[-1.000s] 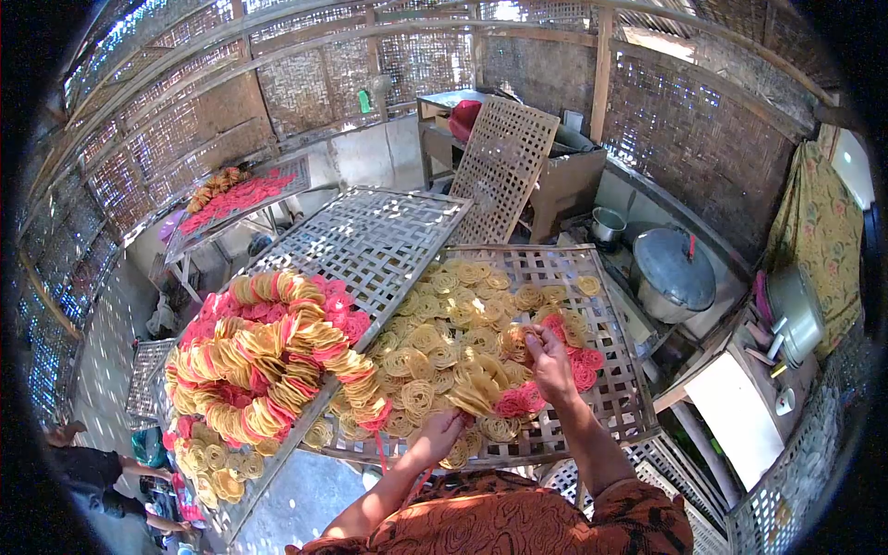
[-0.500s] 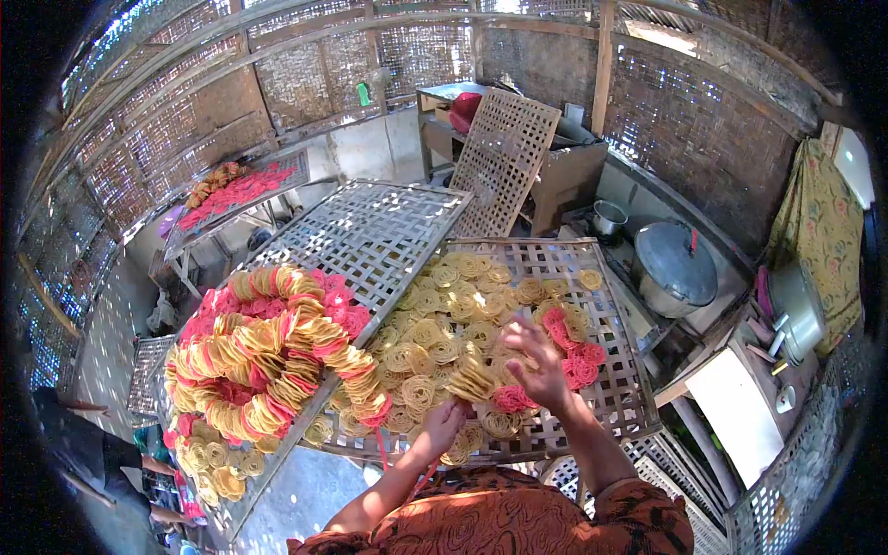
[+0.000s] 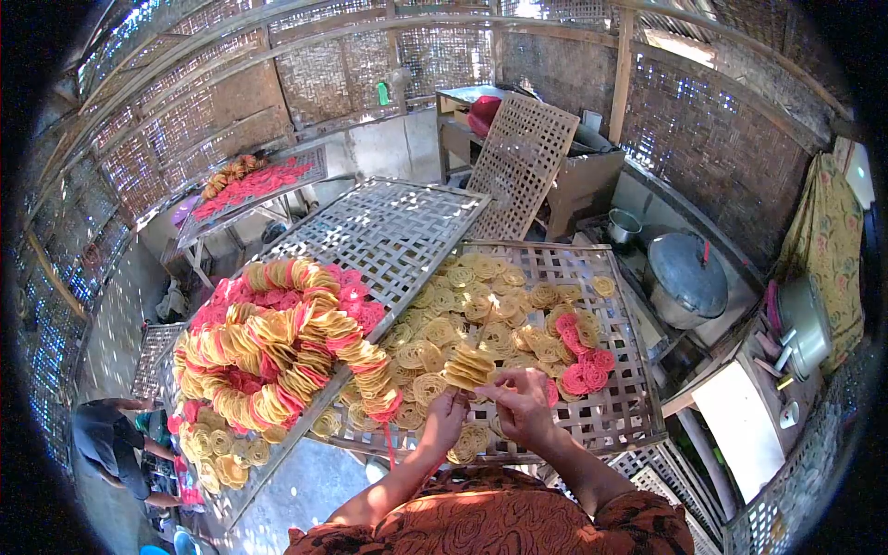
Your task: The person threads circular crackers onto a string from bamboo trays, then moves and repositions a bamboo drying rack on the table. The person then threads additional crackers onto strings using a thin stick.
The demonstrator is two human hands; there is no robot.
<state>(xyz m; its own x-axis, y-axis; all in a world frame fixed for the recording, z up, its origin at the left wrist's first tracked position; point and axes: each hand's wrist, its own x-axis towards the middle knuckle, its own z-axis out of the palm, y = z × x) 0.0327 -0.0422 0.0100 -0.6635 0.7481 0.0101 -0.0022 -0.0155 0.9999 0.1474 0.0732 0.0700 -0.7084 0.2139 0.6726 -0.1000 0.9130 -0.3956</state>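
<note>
While the left hand (image 3: pixel 446 418) holds the cracker stack (image 3: pixel 469 366) from below, the right hand (image 3: pixel 525 407), its grip unclear, should work gently beside it.

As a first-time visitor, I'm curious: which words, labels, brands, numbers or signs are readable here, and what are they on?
No text can be read anywhere in this view.
Stack of yellow discs: no lettering shows.
Lidded pot: no legible label.
Small green item at the back: too small to tell.
Orange-brown shirt: dark swirls, no legible letters.
</note>
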